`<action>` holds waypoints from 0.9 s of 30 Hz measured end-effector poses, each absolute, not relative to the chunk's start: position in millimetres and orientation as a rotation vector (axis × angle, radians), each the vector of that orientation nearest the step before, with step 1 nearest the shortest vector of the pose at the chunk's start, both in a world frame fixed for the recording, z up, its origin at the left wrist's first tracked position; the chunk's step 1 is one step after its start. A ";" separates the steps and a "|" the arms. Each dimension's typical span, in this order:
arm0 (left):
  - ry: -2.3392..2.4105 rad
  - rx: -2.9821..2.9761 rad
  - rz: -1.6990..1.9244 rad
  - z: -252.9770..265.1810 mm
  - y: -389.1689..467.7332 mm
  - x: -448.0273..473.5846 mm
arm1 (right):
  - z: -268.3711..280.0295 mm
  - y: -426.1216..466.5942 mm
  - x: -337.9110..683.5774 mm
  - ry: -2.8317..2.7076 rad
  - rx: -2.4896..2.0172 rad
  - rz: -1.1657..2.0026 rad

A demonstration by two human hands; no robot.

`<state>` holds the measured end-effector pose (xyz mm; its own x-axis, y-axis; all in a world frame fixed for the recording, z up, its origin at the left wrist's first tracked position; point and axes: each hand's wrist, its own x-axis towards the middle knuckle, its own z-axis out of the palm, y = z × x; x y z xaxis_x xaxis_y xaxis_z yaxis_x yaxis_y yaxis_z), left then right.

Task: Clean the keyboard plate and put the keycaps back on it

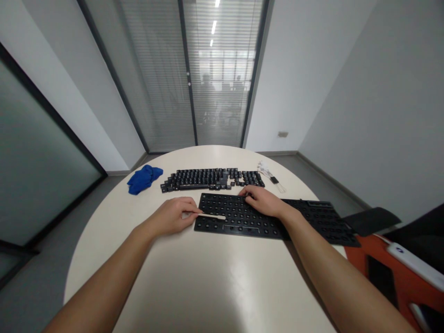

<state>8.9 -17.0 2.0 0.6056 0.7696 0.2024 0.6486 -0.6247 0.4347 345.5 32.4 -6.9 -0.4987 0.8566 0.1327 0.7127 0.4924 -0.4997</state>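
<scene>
"Black plastic keyboard base, stripped of its caps: where is it against the fingers?"

"It lies across the table, between the two hands at its left end and under the right forearm. Its near right corner appears to reach past the table's right edge, over a red surface."

"And the left hand?"

"Just beside the base's left edge. Thumb and forefinger are pinching a pale stick, which points right, its far end over the left part of the base."

"Touching the base?"

"I can't tell whether the tip touches or sits just above it."

"What of the right hand?"

"Over the base's far edge, fingers curled, the fingertips by that edge. I can't tell whether they pinch anything."

"What lies around them?"

"Loose dark keycaps in rows beyond the base, towards the table's far edge. Left of those, near the table's far left edge, a crumpled blue cloth. Near the far right edge, a wire-looped tool with a black middle, with small whitish pieces beside it."
</scene>
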 end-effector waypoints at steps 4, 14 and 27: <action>1.150 2.498 0.533 1.9 -12.8 0.9 | -7.2 32.9 345.6 -2.377 -1.318 0.551; 1.177 2.451 0.540 5.9 -8.9 -7.5 | -7.5 33.4 345.8 -2.377 -1.305 0.560; 1.106 2.229 0.514 11.5 -9.5 -6.5 | -7.4 33.0 346.2 -2.376 -1.312 0.557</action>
<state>-6.5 -9.5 11.5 0.5798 0.8111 0.0777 0.5823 -0.4791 0.6568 346.2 33.0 -7.4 -0.4990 0.8573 0.1266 0.7119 0.4888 -0.5043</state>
